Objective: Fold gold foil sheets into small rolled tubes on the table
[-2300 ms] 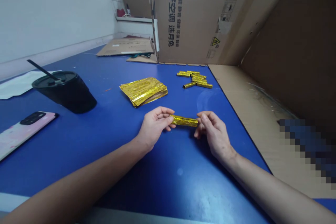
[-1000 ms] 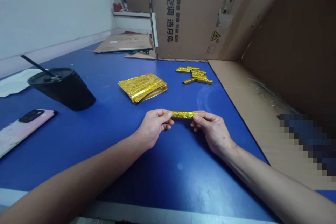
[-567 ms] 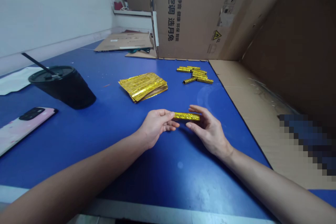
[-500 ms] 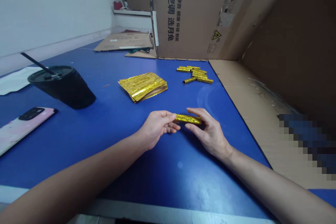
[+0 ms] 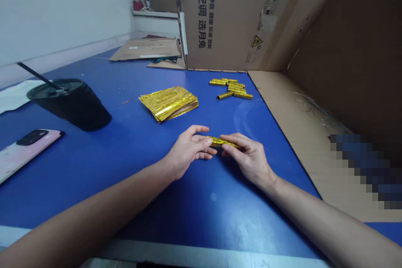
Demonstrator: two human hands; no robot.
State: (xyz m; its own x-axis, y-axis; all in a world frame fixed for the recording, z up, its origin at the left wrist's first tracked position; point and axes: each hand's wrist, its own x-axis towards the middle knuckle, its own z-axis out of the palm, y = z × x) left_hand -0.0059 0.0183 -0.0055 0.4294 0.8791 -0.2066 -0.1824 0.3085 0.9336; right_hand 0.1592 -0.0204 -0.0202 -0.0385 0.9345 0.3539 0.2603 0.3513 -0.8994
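Note:
Between my two hands, just above the blue table [image 5: 141, 201], is a thin roll of gold foil paper [image 5: 216, 141]. My left hand [image 5: 190, 150] pinches its left end between thumb and fingers, with the index finger raised off it. Thumb and fingers of my right hand [image 5: 251, 157] close on the roll's right part and hide some of it. Beyond my left hand lies a stack of flat gold foil sheets [image 5: 169, 101]. Farther back on the right, several finished-looking gold rolls [image 5: 237, 88] lie in a loose pile.
At the left stand a black cup with a straw [image 5: 73, 104] and a phone in a pink case [image 5: 29, 150], lying flat. A large cardboard box [image 5: 232, 16] rises behind the table. Flat cardboard [image 5: 146, 48] lies at the far left, and more cardboard [image 5: 292, 134] borders the right edge.
My right hand's fingers have closed from a loose, spread curve onto the roll. My left index finger has lifted away from it. The whole view has shifted slightly.

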